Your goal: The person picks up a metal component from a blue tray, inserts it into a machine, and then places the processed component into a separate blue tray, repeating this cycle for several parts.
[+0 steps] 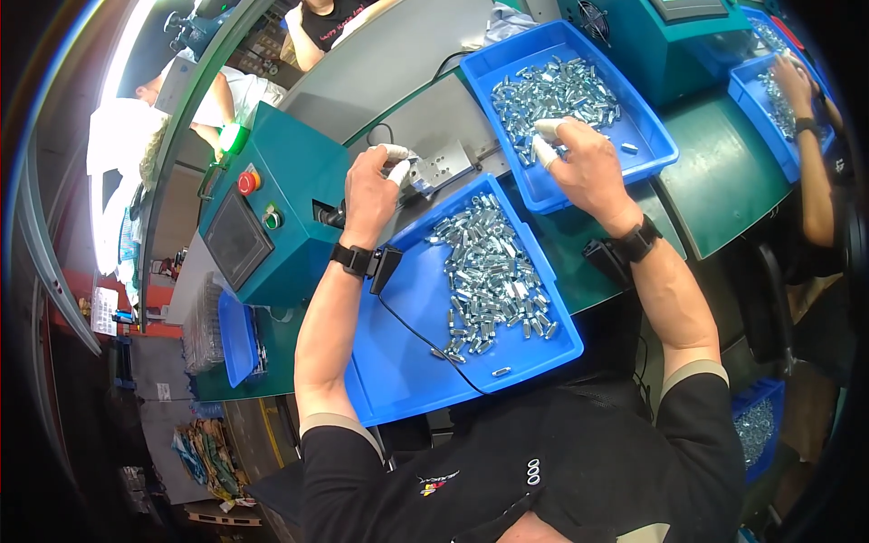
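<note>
My left hand (371, 192), white covers on its fingertips, is closed in a pinch beside a metal fixture block (444, 166). Whatever lies between those fingertips is too small to make out. Over the upper blue tray (644, 145), my right hand (587, 170) also has thumb and forefinger brought close together in white covers. I cannot make out what it pinches. Several shiny hexagonal metal fittings (566, 90) are heaped in that tray. A lower blue tray (398, 371), nearer my body, bears another pile of metal fittings (489, 271).
Left of the fixture stands a green machine housing (294, 172) with a red button (248, 183) and a dark screen (237, 249). Another green machine (670, 50) is behind the upper tray. At right, a co-worker's hand (793, 86) reaches over another blue tray (744, 90). A cable crosses the lower tray.
</note>
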Motion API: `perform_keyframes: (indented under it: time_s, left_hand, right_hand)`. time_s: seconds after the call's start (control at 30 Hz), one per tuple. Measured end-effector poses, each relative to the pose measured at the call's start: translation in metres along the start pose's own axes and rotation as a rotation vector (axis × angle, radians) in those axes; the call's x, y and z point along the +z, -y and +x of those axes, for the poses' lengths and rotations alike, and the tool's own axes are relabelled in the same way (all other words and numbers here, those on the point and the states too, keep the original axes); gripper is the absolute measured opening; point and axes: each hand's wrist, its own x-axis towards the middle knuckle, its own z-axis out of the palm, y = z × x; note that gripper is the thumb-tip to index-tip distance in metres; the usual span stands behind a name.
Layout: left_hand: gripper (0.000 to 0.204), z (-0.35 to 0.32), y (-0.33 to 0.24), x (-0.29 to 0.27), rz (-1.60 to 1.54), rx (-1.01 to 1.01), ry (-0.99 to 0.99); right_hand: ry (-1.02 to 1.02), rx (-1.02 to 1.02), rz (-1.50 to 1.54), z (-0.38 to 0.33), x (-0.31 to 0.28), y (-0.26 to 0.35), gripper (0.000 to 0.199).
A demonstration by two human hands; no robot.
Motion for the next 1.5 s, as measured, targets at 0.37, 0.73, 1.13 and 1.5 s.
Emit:
perform_keyframes:
  time_s: [0.37, 0.73, 1.13, 1.5]
  left_hand:
    - [0.014, -0.004, 0.009, -0.003, 0.245, 0.153, -0.020]
    - [0.019, -0.022, 0.001, -0.011, 0.449, 0.502, -0.121]
    - [0.022, -0.157, 0.002, -0.021, 0.072, 0.200, 0.078]
    - [0.022, -0.172, 0.012, -0.021, -0.053, 0.083, 0.138]
  right_hand:
    - [-0.007, -0.020, -0.024, 0.001, 0.001, -0.001, 0.020]
    - [0.260, 0.124, 0.093, 0.005, 0.023, 0.025, 0.035]
    - [0.647, 0.418, 0.897, 0.023, 0.102, 0.079, 0.070]
    - [0.738, 0.449, 0.820, 0.030, 0.113, 0.100, 0.065]
